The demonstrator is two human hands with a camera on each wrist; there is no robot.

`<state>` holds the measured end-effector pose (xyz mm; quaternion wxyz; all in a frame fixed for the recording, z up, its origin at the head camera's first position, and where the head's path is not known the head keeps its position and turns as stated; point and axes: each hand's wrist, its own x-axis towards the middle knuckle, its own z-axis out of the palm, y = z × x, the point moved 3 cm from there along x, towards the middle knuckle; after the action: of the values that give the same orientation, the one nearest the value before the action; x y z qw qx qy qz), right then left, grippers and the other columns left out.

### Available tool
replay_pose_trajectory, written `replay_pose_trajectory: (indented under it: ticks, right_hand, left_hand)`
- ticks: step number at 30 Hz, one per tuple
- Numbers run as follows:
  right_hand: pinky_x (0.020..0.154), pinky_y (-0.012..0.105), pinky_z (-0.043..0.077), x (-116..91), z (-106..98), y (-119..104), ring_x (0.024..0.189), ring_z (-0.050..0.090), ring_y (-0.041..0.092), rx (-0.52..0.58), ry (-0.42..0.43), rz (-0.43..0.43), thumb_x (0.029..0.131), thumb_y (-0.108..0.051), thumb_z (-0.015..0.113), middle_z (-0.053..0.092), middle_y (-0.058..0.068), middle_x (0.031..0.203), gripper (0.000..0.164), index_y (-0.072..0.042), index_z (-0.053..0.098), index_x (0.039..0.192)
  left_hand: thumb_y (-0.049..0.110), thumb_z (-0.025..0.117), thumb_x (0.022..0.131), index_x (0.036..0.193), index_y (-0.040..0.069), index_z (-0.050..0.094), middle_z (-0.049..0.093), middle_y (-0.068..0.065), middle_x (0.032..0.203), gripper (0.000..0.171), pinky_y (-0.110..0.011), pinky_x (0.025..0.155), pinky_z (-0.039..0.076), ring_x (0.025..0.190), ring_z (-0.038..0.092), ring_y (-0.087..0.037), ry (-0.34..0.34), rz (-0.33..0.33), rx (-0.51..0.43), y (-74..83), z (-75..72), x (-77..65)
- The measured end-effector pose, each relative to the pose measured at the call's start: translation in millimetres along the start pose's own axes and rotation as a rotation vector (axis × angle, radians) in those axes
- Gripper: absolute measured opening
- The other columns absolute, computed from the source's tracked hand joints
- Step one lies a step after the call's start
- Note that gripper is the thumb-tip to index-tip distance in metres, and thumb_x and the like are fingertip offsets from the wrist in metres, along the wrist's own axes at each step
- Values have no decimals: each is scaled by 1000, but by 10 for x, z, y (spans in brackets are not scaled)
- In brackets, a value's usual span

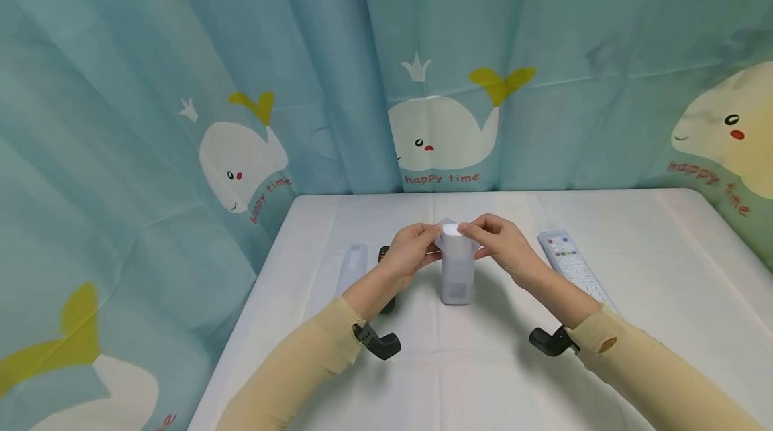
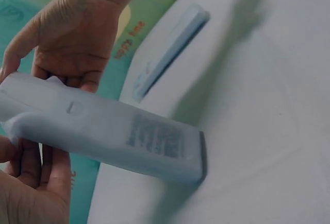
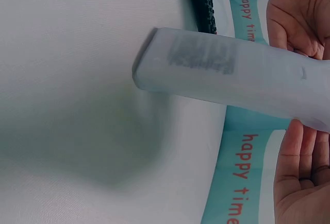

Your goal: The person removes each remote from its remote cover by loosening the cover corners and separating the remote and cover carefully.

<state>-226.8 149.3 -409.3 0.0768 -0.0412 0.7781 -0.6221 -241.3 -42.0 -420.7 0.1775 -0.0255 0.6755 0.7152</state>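
Between my two hands a white remote control in a translucent sleeve (image 1: 457, 273) stands tilted above the table, back side toward me. The sleeve's loose flaps show near its upper end in the left wrist view, and a grey label shows through its lower back. My left hand (image 1: 413, 250) pinches the sleeve's upper edge on the left, thumb on top. On the opposite side my right hand (image 1: 504, 243) pinches the same edge, its thumb at the remote's white end. The right wrist view shows both hands, left hand (image 3: 299, 18) and right hand (image 3: 301, 175), flanking the sleeve.
A black remote (image 1: 388, 305) lies partly behind my left forearm, beside an empty-looking translucent sleeve (image 1: 353, 264). To the right lies a white remote in a clear cover (image 1: 574, 264). A whale-print curtain (image 1: 338, 82) hangs beyond the white table (image 1: 459, 377).
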Motion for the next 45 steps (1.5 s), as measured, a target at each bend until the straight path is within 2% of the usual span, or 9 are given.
replay_pose_trajectory:
  ticks: [10,18,24,28,31,36,45]
  right_hand:
    - [80,36,58,6,15,18,100,59,24,4,-4,-5,98,-43,69,65,9,107,46,1,62,107]
    - [80,35,59,-3,-64,89,98,62,22,27,35,9,98,-48,66,63,9,106,49,1,60,104]
    - [85,33,58,-49,-52,183,106,62,25,56,-2,52,100,-54,60,61,13,118,62,3,57,124]
    - [87,33,58,-99,-47,235,105,64,24,172,-15,59,105,-44,56,62,14,119,60,6,49,138]
    - [88,33,58,-129,-42,252,102,65,20,245,-21,73,107,-36,56,63,11,118,56,7,45,142]
    - [90,33,57,-171,-46,252,99,67,16,257,-30,93,105,-31,61,67,6,111,51,10,53,133]
    - [87,35,59,-169,-49,255,97,68,16,281,-12,146,103,-26,63,67,5,108,35,6,60,117]
  left_hand:
    - [27,59,106,114,3,68,71,-10,108,27,-35,86,59,97,70,-19,19,-6,0,-93,-11,1]
    - [32,63,103,122,7,66,68,-7,119,32,-36,91,57,107,68,-21,-49,-1,51,-87,10,-105]
    - [29,63,104,119,7,66,67,-7,118,27,-38,91,57,105,68,-21,-43,4,26,-104,5,-116]
    - [25,62,104,117,4,64,67,-10,118,26,-41,93,56,106,67,-23,-37,1,2,-120,-11,-95]
    - [25,61,105,117,2,64,66,-11,119,26,-41,93,56,107,67,-24,-34,-4,5,-128,-13,-77]
    - [23,61,105,115,1,65,67,-11,117,25,-41,92,57,105,68,-24,-19,-21,3,-139,-1,-63]
    - [20,58,106,113,-1,65,67,-13,115,23,-38,91,57,103,68,-23,-9,-62,23,-181,13,-54]
